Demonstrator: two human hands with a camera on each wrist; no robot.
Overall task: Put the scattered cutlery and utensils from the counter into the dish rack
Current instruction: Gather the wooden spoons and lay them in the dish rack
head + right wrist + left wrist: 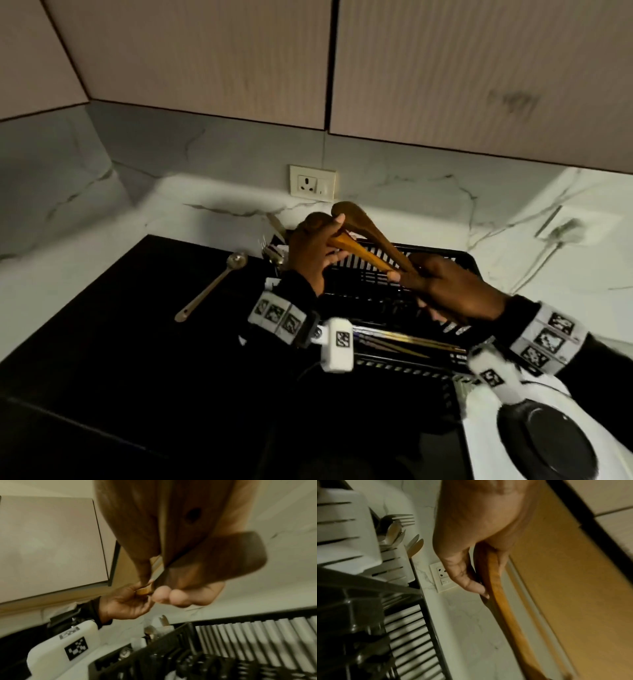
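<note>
Two wooden spoons are held up over the black dish rack, and they spread apart in a V. My right hand grips their handle ends. The dark wooden spoon points up toward the wall. My left hand curls round the lighter wooden spoon near its head, thumb against the wood. In the right wrist view the left hand pinches the light wood. A metal spoon lies on the dark counter left of the rack.
A white cutlery holder on the rack's left end holds forks and spoons. Gold sticks lie in the rack's near part. A wall socket is behind. A white appliance sits at the bottom right.
</note>
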